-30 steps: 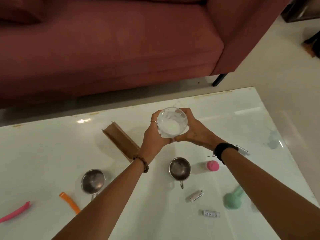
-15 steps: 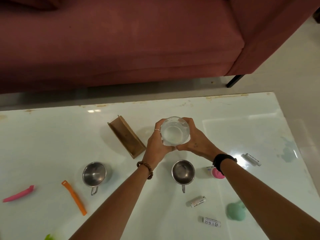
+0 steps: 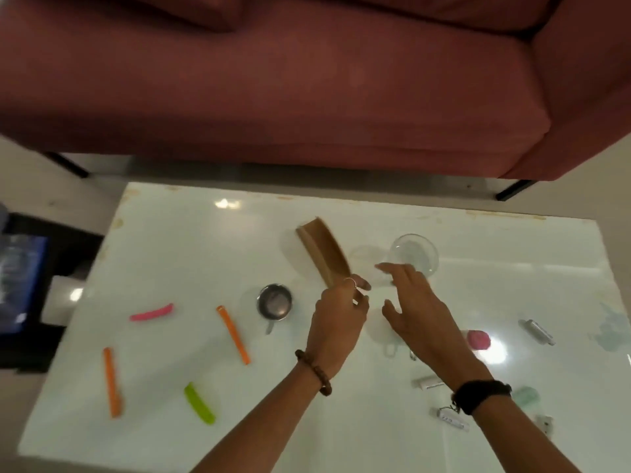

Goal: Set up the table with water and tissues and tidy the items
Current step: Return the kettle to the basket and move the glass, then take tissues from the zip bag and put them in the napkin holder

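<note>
A clear glass jug (image 3: 411,256) stands on the white table (image 3: 177,240), just right of a brown wooden holder (image 3: 324,254) lying on its side. My left hand (image 3: 339,317) and my right hand (image 3: 415,308) hover just in front of the jug, fingers spread, holding nothing. The right fingertips are close to the jug's base. A steel cup (image 3: 275,302) sits left of my left hand. My right hand hides most of a second steel cup; only its handle (image 3: 389,349) shows.
Pink (image 3: 152,314), orange (image 3: 234,334), orange (image 3: 112,382) and green (image 3: 199,402) clips lie on the left half. A pink cap (image 3: 478,339), small white tubes (image 3: 428,382), a metal piece (image 3: 536,331) and a mint object (image 3: 526,396) lie right. A red sofa (image 3: 307,80) stands beyond.
Both hands have let go of the glass jug, which now stands on the table, and have drawn back from it. The view has swung left, showing more clips.
</note>
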Available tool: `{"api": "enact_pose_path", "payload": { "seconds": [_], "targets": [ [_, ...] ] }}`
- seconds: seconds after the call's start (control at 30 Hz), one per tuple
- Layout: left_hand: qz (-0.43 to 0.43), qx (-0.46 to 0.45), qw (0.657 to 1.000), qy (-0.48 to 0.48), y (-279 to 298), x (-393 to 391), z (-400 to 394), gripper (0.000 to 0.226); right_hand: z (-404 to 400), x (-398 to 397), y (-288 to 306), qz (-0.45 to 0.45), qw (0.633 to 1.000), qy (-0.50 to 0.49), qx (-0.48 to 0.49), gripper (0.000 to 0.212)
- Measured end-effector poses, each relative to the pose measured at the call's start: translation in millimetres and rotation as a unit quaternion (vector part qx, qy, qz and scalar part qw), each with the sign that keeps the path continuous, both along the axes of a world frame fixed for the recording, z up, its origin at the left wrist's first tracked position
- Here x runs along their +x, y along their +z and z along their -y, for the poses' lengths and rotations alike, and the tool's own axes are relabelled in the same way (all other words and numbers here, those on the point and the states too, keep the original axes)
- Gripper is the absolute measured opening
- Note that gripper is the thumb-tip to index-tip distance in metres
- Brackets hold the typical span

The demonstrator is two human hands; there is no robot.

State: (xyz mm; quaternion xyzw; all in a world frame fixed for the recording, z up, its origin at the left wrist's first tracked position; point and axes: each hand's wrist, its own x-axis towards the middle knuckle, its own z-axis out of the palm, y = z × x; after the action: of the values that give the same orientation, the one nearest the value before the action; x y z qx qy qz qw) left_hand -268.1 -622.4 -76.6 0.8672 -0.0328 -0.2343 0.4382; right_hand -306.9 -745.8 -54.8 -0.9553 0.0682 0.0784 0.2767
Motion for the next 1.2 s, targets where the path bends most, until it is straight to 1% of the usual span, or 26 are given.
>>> {"api": "enact_pose_path", "payload": {
  "seconds": [0.07,0.13,0.23,0.33,0.43,0.5,0.53,0.6,0.67,0.73,0.8,0.83,0.9,0.97,1.0,1.03,1.07,1.1,1.13,1.2],
  "targets": [
    [0.015,0.003,1.000,0.023,25.1,2.7,-51.9,0.014,-47.7,6.3,21.2,0.003,0.999,0.022,0.045,0.032],
    [0.033,0.008,0.998,0.058,48.5,4.7,-117.1,0.014,-107.1,18.3,38.2,0.016,0.995,0.056,0.084,0.024],
    [0.054,0.030,0.990,0.128,71.8,6.3,-220.1,0.016,-204.2,40.8,54.5,0.041,0.984,0.121,0.126,0.023],
    [0.087,0.052,0.976,0.194,81.1,13.1,-329.5,0.016,-307.8,66.6,58.2,0.047,0.971,0.168,0.166,0.023],
    [0.118,0.105,0.959,0.235,80.9,18.2,-439.4,0.016,-410.7,95.4,50.5,0.045,0.957,0.222,0.182,0.021],
    [0.147,0.184,0.950,0.205,74.5,24.0,-496.0,0.022,-463.3,115.0,41.0,0.035,0.954,0.241,0.176,0.019],
    [0.162,0.230,0.944,0.172,68.1,29.2,-522.4,0.030,-488.6,125.1,33.8,0.026,0.954,0.246,0.168,0.020],
    [0.177,0.304,0.932,0.088,49.2,42.6,-567.0,0.055,-531.6,143.3,17.6,-0.011,0.958,0.231,0.169,0.028],
    [0.171,0.384,0.907,0.000,25.4,61.1,-599.5,0.082,-561.0,154.8,1.1,-0.049,0.959,0.214,0.179,0.042],
    [0.170,0.435,0.883,-0.054,0.3,80.7,-623.3,0.099,-584.2,161.4,-19.0,-0.071,0.960,0.219,0.162,0.064],
    [0.160,0.457,0.870,-0.092,-20.3,98.8,-633.9,0.102,-598.8,162.3,-36.7,-0.083,0.960,0.239,0.118,0.086],
    [0.148,0.457,0.871,-0.102,-27.1,107.1,-635.9,0.097,-603.0,161.3,-43.2,-0.084,0.959,0.251,0.099,0.094],
    [0.118,0.432,0.887,-0.113,-38.4,121.6,-639.7,0.077,-608.6,158.5,-55.1,-0.084,0.958,0.266,0.069,0.104],
    [0.118,0.372,0.914,-0.109,-42.4,128.4,-644.0,0.061,-608.8,156.0,-59.1,-0.085,0.955,0.283,0.041,0.110],
    [0.131,0.307,0.939,-0.081,-40.0,128.5,-645.5,0.056,-607.0,155.1,-58.6,-0.082,0.952,0.293,0.022,0.112],
    [0.148,0.222,0.963,-0.032,-35.0,126.9,-645.6,0.052,-604.0,153.6,-55.9,-0.071,0.951,0.302,0.003,0.113],
    [0.166,0.137,0.976,0.020,-28.3,124.9,-644.8,0.048,-601.1,152.4,-51.1,-0.048,0.950,0.308,-0.009,0.112],
    [0.184,0.073,0.978,0.060,-20.0,123.4,-643.1,0.046,-596.8,150.9,-43.6,-0.014,0.951,0.309,-0.016,0.108],
    [0.192,0.029,0.977,0.085,-10.9,122.6,-640.3,0.045,-591.3,149.8,-33.5,0.028,0.952,0.304,-0.016,0.102],
    [0.188,-0.036,0.976,0.106,9.0,121.0,-633.0,0.047,-576.8,147.6,-9.5,0.122,0.950,0.288,-0.011,0.086]
  ]
}}
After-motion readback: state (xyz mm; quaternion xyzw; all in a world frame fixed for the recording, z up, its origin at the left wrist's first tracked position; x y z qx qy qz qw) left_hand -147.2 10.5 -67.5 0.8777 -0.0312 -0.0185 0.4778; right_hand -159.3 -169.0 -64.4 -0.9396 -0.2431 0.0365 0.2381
